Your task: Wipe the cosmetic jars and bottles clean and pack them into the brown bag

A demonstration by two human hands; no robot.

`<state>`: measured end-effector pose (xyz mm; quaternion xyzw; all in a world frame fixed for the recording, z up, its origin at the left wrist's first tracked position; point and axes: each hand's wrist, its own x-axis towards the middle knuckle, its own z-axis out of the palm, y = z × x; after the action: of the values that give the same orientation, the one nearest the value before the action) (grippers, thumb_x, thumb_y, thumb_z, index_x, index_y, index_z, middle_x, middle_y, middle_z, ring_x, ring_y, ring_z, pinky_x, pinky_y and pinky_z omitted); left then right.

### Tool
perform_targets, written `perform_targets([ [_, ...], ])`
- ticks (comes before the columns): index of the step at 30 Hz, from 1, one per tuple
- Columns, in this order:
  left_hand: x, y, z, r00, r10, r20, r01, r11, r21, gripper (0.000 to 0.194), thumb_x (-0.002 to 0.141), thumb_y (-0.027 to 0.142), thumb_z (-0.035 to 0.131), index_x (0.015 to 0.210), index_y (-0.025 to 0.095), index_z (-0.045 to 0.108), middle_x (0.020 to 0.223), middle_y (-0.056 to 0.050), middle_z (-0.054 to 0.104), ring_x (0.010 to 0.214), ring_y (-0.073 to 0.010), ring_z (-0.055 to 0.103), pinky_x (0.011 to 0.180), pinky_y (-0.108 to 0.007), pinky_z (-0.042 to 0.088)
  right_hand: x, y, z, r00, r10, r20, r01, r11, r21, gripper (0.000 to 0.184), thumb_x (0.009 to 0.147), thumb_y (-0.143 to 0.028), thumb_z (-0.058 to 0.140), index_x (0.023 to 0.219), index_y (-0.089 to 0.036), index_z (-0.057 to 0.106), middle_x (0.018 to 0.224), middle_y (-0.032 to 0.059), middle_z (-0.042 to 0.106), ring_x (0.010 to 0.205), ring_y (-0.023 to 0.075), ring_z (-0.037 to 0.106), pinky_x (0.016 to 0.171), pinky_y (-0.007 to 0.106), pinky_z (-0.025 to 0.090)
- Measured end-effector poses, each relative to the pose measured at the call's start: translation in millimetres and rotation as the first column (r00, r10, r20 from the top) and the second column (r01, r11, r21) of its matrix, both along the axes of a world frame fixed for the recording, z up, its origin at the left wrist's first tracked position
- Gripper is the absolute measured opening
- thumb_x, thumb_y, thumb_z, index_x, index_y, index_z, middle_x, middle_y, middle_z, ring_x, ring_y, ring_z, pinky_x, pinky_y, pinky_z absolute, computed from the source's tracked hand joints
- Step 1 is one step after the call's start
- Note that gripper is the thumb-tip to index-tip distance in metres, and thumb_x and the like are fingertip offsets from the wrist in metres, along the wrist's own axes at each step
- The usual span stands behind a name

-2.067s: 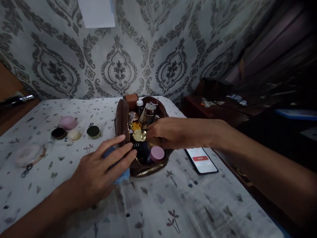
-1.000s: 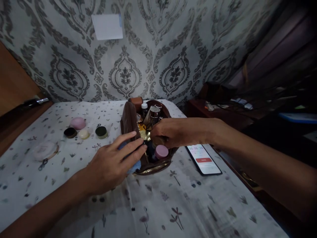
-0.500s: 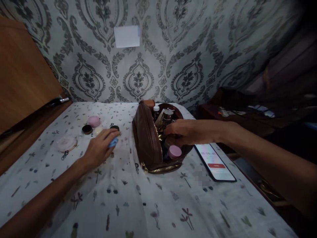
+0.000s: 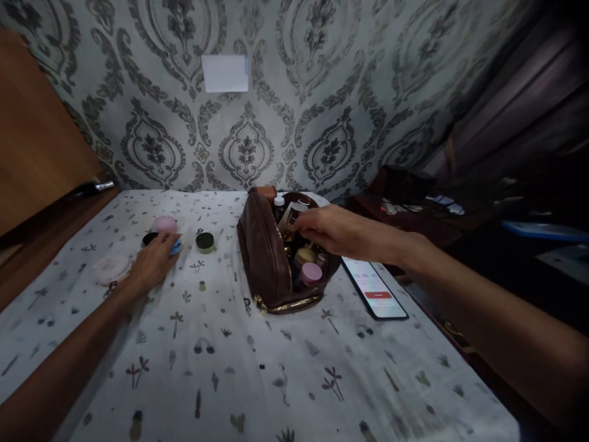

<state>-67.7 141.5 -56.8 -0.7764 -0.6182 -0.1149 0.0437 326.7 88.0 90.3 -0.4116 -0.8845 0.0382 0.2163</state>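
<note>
- Table: covered with a printed cloth, set against the patterned wall. The near half is open cloth; the right edge drops off just past the phone.
- Brown pouch: unzipped, mouth facing up and to the right, long axis running away from the viewer. Packed with jars and bottles; a pink-lidded jar sits at its near end.
- Right hand: over the far half of the pouch mouth, fingers curled down among the bottle tops. Whether they have closed on a bottle, cannot tell. This is the nearer hand to the pouch; its contents lie directly under the fingertips.
- Left hand: well left of the pouch, palm down on the cloth, fingers closed over a small blue item, of which only a corner shows.
- Small lids beside the left hand: pink one and black one just beyond the fingers, dark green one between hand and pouch, a pale round puff to its left.
- Open cloth lies between the lids and the pouch.
</note>
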Motion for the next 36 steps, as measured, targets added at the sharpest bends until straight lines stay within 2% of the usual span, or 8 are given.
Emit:
perform_targets([
  [5,1,-13,10.3,0.899,-0.037,0.435,0.041,0.999,0.002,0.046,0.085,0.048,0.052,0.116,0.015,0.063,0.118,-0.012,0.062,0.103,-0.0288,0.061,0.091,-0.041,0.05,-53,-58,3.2,0.943,0.072,-0.325,-0.064,0.997,0.037,0.019,0.094,-0.02,0.056,0.103,-0.022,0.072,0.094,0.004,0.073,0.082,0.0168,0.069,0.07,0.027,0.051],
  [8,13,-34,20.4,0.687,-0.023,0.726,0.104,0.992,-0.066,0.053,0.079,0.057,0.062,0.114,0.017,0.063,0.101,-0.006,0.065,0.084,-0.022,0.061,0.076,-0.033,0.051,-101,-85,-40.5,0.825,0.096,-0.557,-0.238,0.953,-0.188,0.019,0.097,-0.023,0.053,0.104,-0.022,0.07,0.09,0.003,0.073,0.076,0.0138,0.068,0.067,0.025,0.052],
  [12,36,-69,31.8,0.484,-0.022,0.875,0.225,0.969,-0.099,0.051,0.084,0.055,0.064,0.121,0.02,0.06,0.085,-0.001,0.062,0.064,-0.0148,0.055,0.057,-0.025,0.045,-155,-81,-113.2,0.614,-0.368,-0.698,-0.225,0.766,-0.602,0.041,0.095,-0.044,0.054,0.128,-0.02,0.058,0.093,0.006,0.07,0.063,0.0132,0.062,0.055,0.026,0.048],
  [15,47,-87,32.5,0.511,-0.241,0.825,0.288,0.952,0.1,0.036,0.09,0.044,0.062,0.117,0.021,0.062,0.108,-0.006,0.065,0.09,-0.0188,0.063,0.08,-0.03,0.052,-175,-64,-142.3,0.312,-0.607,-0.731,-0.446,0.585,-0.677,0.049,0.085,-0.059,0.064,0.117,-0.021,0.063,0.091,0.0042,0.068,0.068,0.014,0.063,0.056,0.025,0.047],
  [20,50,-100,17.5,0.622,-0.475,0.622,0.416,0.874,0.251,0.03,0.096,0.036,0.057,0.122,0.021,0.057,0.112,-0.008,0.061,0.104,-0.0211,0.062,0.091,-0.033,0.052,-179,-53,-154.8,0.055,-0.68,-0.731,-0.632,0.543,-0.553,0.049,0.063,-0.059,0.085,0.087,-0.019,0.07,0.082,0.0009,0.067,0.071,0.0123,0.06,0.054,0.02,0.043],
  [25,46,-102,4.8,0.693,-0.543,0.475,0.485,0.838,0.251,0.033,0.1,0.041,0.05,0.127,0.022,0.051,0.118,-0.011,0.059,0.108,-0.0226,0.062,0.087,-0.033,0.055,-171,-54,-161.9,0.132,-0.625,-0.77,-0.611,0.56,-0.56,0.04,0.066,-0.052,0.085,0.084,-0.019,0.07,0.079,-0.0006,0.066,0.068,0.0106,0.057,0.06,0.021,0.047],
  [31,45,-105,4.5,0.72,-0.523,0.456,0.504,0.846,0.174,0.032,0.102,0.044,0.04,0.12,0.02,0.052,0.111,-0.011,0.059,0.098,-0.0214,0.063,0.079,-0.033,0.055,-165,-57,-167.0,0.389,-0.428,-0.815,-0.359,0.744,-0.563,0.036,0.077,-0.049,0.075,0.1,-0.022,0.068,0.09,0.0028,0.068,0.07,0.0145,0.061,0.063,0.028,0.052],
  [36,52,-109,13.2,0.645,-0.408,0.646,0.443,0.888,0.119,0.029,0.102,0.041,0.039,0.104,0.018,0.057,0.097,-0.007,0.062,0.093,-0.02,0.061,0.085,-0.033,0.051,-162,-64,-167.1,0.59,-0.138,-0.795,-0.194,0.932,-0.306,0.029,0.086,-0.033,0.069,0.113,-0.024,0.065,0.104,0.0063,0.068,0.088,0.0186,0.065,0.076,0.032,0.056],
])
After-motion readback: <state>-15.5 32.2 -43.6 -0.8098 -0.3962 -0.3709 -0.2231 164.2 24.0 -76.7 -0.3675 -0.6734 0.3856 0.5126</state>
